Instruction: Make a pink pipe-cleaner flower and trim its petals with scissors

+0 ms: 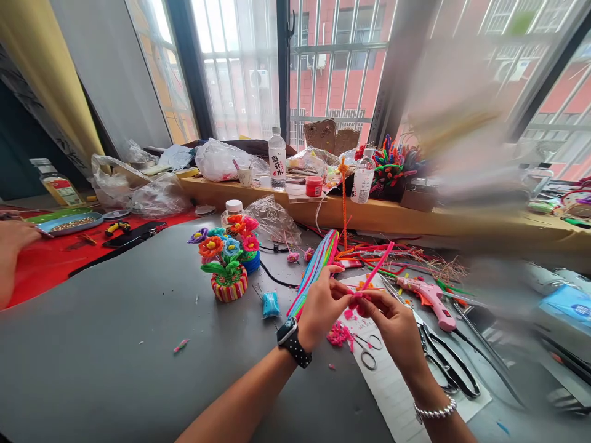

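Observation:
A pink pipe cleaner (379, 266) is pinched between the fingertips of my left hand (323, 304) and my right hand (392, 320). Its free end sticks up to the right; the part inside the fingers is mostly hidden. Below the hands, a fuzzy pink piece (339, 333) lies beside small scissors (368, 355) on a white sheet of paper (385, 387). Right of my right hand are large scissors (450, 363) with black handles and a pink glue gun (429, 298). Behind my left hand rests a bundle of multicoloured pipe cleaners (311, 274).
Pipe-cleaner flowers (224, 249) stand in a striped pot (229, 284) near a small blue packet (270, 304). Bottles (277, 160) line the wooden ledge (258, 192). Another person's hand (18, 237) is by a blue tray (85, 223). The right side is blurred.

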### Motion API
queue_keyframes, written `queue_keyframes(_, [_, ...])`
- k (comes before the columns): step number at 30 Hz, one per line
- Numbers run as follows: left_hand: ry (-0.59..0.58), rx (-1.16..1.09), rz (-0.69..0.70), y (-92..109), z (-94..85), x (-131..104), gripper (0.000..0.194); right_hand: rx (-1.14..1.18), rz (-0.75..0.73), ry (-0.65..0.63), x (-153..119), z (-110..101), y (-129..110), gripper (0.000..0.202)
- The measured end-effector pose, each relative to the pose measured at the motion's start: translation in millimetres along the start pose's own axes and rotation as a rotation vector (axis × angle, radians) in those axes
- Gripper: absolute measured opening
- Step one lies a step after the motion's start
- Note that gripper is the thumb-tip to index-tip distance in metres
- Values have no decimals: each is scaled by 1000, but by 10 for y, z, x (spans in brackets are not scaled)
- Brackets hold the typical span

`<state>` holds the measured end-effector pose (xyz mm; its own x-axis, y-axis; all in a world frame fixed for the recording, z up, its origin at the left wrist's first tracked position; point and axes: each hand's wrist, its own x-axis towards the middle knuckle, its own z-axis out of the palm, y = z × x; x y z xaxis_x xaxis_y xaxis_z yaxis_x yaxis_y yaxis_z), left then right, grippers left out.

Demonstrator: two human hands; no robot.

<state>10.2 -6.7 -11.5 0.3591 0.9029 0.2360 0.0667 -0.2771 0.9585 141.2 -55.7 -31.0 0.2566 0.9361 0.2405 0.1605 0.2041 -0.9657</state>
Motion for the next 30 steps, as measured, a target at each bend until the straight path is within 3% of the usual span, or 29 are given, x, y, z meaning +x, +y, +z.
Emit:
queue_keyframes(9, [52, 272, 119, 21, 51, -63, 40, -35, 41, 70, -17, 26, 31, 30])
queue_keyframes(15, [115, 796, 368, -8, 136, -157, 32, 9, 67, 130, -28, 55, 35, 29])
queue_keyframes(19, [85, 970, 533, -30, 157, -188, 33, 46, 78, 156, -24, 72, 47, 29])
queue_keyframes(22, [78, 919, 513, -29, 161, -177, 29, 49, 87, 175, -27, 76, 56, 30])
queue_keyframes(27, [118, 393, 245, -21, 126, -88, 29, 49, 77, 166, -37, 68, 41, 31])
queue_keyframes(30, [99, 221, 213, -8, 106, -58, 31, 26, 68, 153, -44, 70, 14, 30])
